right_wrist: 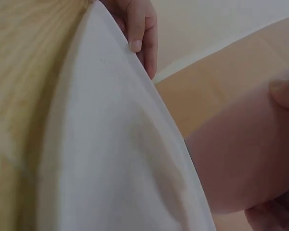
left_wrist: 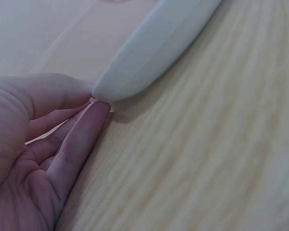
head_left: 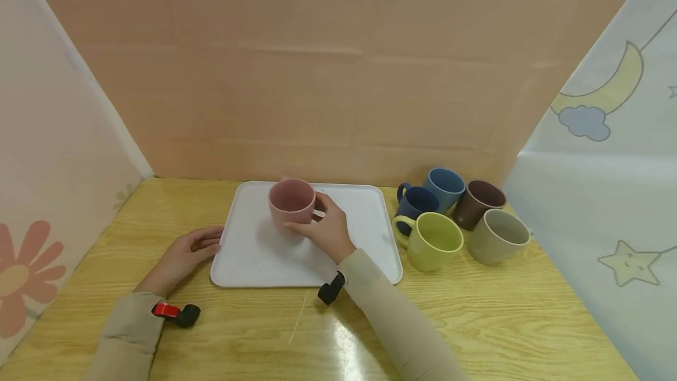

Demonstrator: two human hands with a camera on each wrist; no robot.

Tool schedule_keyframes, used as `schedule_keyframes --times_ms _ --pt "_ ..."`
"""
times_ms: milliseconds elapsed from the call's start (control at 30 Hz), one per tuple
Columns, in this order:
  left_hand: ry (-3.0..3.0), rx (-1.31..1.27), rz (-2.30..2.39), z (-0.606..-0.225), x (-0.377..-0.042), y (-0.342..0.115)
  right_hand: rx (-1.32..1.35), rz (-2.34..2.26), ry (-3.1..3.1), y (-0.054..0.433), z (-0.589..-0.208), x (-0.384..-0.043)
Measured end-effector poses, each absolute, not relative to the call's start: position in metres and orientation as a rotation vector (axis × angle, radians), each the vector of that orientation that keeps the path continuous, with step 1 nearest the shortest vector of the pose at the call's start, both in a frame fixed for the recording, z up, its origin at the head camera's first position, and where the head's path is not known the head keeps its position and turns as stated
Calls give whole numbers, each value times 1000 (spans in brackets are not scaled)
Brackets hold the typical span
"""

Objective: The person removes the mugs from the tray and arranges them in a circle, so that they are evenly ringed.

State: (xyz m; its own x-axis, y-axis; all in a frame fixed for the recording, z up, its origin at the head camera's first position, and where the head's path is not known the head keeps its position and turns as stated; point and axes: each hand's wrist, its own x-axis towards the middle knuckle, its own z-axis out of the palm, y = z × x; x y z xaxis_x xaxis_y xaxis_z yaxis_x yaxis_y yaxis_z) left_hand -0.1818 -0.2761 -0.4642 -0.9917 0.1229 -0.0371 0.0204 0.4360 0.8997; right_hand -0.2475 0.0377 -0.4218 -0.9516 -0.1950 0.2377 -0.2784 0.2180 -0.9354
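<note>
A pink mug (head_left: pixel 292 201) is gripped at its right side by my right hand (head_left: pixel 329 228), with the thumb across its front. In the right wrist view, backdrop shows past the base of the mug (right_wrist: pixel 241 163), so it appears raised a little over the white tray (head_left: pixel 248 263). A soft shadow lies on the tray below. At the tray's left side, my left hand (head_left: pixel 182 257) touches the rim with fairly straight fingers. The left wrist view has that hand (left_wrist: pixel 43 134) with its fingertips against the tray edge (left_wrist: pixel 149 53).
Several mugs stand right of the tray: navy (head_left: pixel 415 201), blue (head_left: pixel 445 187), brown (head_left: pixel 480 201), yellow-green (head_left: pixel 433 243) and grey-beige (head_left: pixel 497 237). The wooden table (head_left: pixel 254 334) meets an orange-brown backdrop (head_left: pixel 338 104). Printed white walls flank it left and right.
</note>
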Motion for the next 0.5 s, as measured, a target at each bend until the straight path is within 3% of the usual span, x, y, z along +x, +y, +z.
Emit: schedule_keyframes --times_ms 500 --pt "2585 150 1594 -466 -181 -279 529 1795 -2350 94 -397 -205"
